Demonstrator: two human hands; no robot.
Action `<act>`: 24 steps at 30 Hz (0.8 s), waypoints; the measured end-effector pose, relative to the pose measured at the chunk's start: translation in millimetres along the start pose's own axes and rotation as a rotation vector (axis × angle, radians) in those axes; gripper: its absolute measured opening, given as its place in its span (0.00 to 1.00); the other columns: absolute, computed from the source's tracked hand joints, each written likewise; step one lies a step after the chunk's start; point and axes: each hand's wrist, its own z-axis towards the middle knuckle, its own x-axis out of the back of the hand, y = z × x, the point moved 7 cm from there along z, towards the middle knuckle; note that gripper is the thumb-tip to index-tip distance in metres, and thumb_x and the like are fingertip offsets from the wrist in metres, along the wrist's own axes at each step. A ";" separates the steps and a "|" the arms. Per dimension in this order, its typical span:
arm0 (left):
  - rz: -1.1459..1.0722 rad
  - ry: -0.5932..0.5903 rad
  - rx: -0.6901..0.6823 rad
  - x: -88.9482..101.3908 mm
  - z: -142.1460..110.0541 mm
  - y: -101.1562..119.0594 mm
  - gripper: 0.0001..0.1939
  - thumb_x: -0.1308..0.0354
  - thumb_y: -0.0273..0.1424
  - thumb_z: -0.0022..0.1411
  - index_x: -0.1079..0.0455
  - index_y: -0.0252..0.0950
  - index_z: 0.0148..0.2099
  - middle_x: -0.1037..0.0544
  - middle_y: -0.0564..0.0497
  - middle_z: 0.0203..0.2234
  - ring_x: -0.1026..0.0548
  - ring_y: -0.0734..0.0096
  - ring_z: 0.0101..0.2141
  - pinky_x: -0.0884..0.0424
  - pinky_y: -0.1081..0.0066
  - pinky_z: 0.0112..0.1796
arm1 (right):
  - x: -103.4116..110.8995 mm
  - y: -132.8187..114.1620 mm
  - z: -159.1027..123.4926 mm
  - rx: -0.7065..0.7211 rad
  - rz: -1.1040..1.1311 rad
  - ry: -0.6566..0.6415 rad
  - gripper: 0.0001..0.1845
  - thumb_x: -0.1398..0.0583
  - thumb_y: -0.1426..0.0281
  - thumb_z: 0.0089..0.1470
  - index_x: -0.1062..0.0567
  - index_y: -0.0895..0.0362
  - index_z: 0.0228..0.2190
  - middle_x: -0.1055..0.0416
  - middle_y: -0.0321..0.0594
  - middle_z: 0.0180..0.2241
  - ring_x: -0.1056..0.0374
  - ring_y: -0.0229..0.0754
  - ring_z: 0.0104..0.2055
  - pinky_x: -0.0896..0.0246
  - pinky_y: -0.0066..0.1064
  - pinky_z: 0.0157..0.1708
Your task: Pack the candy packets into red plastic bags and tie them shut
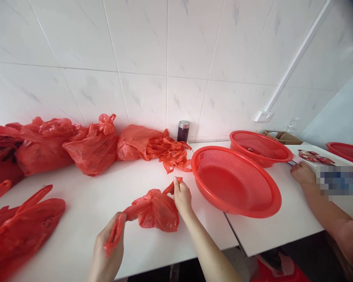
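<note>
Between my hands a small red plastic bag (pixel 160 211) rests at the white table top, its neck twisted or knotted and its two handles drawn apart. My left hand (pixel 107 243) is closed around one handle, whose end hangs down past the fingers. My right hand (pixel 182 196) pinches the other handle, thumb pointing up. The contents of the bag are hidden. Just right of my right hand stands a red plastic colander (pixel 232 188), tilted a little toward me. Beyond my hands lie crumpled red bags (pixel 173 152).
Filled red bags (pixel 90 149) line the wall, and another bag (pixel 26 231) lies at the left. A dark bottle (pixel 183 131) stands by the tiles. A second colander (pixel 260 147) is behind the first. At right, a co-worker's arm (pixel 317 197) rests on the adjoining table.
</note>
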 end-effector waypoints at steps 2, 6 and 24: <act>-0.037 0.039 -0.080 -3.0 4.6 7.9 0.19 0.56 0.47 0.66 0.29 0.42 0.42 0.22 0.52 0.41 0.26 0.66 0.39 0.31 0.71 0.40 | -0.2 -17.9 -16.6 0.076 -0.082 -0.009 0.25 0.55 0.51 0.62 0.26 0.51 0.32 0.30 0.38 0.27 0.33 0.44 0.32 0.41 0.35 0.37; 0.002 -0.042 -0.181 -35.7 19.1 15.7 0.16 0.60 0.42 0.68 0.34 0.42 0.45 0.25 0.50 0.44 0.27 0.67 0.44 0.31 0.71 0.42 | -20.1 -35.3 -61.0 0.220 -0.302 -0.084 0.22 0.56 0.59 0.65 0.32 0.43 0.55 0.34 0.42 0.43 0.31 0.43 0.36 0.39 0.34 0.37; 0.683 -0.211 -0.062 -67.5 80.7 -20.2 0.17 0.58 0.27 0.61 0.33 0.43 0.47 0.20 0.47 0.30 0.25 0.60 0.29 0.43 0.71 0.25 | -26.6 22.5 6.2 0.299 -0.776 -0.069 0.13 0.49 0.72 0.61 0.27 0.52 0.41 0.27 0.37 0.31 0.32 0.37 0.27 0.49 0.25 0.25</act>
